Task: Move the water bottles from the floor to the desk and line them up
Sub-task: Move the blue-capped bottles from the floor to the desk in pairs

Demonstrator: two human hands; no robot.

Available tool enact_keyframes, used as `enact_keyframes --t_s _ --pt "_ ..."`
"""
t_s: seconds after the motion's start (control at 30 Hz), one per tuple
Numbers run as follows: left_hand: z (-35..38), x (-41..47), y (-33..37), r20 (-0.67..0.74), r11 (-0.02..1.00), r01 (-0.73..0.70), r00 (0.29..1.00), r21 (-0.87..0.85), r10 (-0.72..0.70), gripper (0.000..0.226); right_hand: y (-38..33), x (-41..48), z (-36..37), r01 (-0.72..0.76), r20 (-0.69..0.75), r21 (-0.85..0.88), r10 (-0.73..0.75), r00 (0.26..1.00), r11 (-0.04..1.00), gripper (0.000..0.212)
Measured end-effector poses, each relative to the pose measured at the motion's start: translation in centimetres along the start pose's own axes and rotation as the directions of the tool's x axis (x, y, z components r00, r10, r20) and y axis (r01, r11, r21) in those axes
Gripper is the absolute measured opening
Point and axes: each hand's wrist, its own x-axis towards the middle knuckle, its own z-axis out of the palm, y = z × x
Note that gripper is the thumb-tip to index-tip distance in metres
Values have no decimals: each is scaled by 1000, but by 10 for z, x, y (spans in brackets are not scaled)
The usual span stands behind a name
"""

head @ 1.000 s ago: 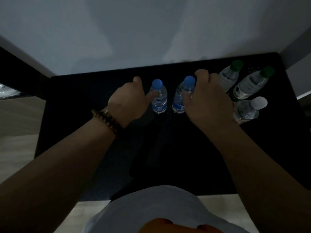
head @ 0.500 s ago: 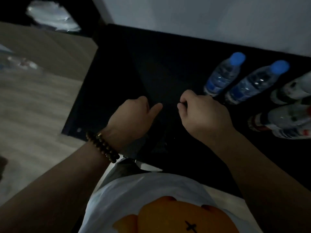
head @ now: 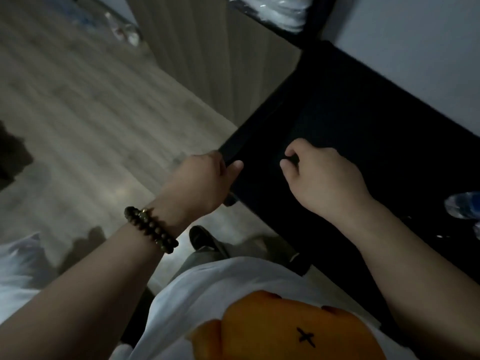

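Observation:
The black desk (head: 368, 120) fills the right half of the head view. At the right border, part of a clear water bottle (head: 463, 207) shows on the desk, blurred and cut off. My left hand (head: 202, 180) sits at the desk's near left corner, fingers curled under, thumb over the edge, holding no bottle. Over the desk top, my right hand (head: 324, 178) is a loose fist with nothing in it. Far off on the wooden floor (head: 78, 105), at the upper left, lie blurred clear things (head: 124, 32) that may be bottles.
A white wall (head: 415, 35) runs behind the desk. Crumpled clear plastic (head: 280, 11) lies at the top. A white bag (head: 18, 268) is on the floor at lower left, a dark shape (head: 13, 157) at the left border. My shoe (head: 205, 240) stands by the desk.
Both hands let go of the two blue-capped bottles and drew back toward the desk's left corner. The view swung left, so the row of bottles has slid out of the frame on the right.

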Motion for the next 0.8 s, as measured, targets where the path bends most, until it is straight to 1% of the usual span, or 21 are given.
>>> enact_keyframes --t_s 0.13,0.23,0.33,0.43,0.57,0.8 --pt "-47 -7 -105 -34 995 78 996 -55 -80 53 -106 39 24 81 48 10 -81 996 997 25" --pt "-77 -19 -175 -94 982 171 980 -81 -178 56 -181 67 38 204 96 -23 -201 975 979 25" --pt "-96 -38 -232 -167 956 241 949 -165 -268 56 -247 87 47 316 108 -51 -310 945 947 24" --pt "-104 -58 -275 -211 904 322 898 -283 -386 54 -303 104 56 425 147 -84 -411 900 901 24" --pt "-111 -78 -319 -250 819 403 813 -409 -525 46 -366 124 71 536 206 -86 -511 834 840 27" --pt "-138 -85 -394 -307 742 493 695 -455 -650 41 -461 169 99 642 276 -23 -612 741 766 29"
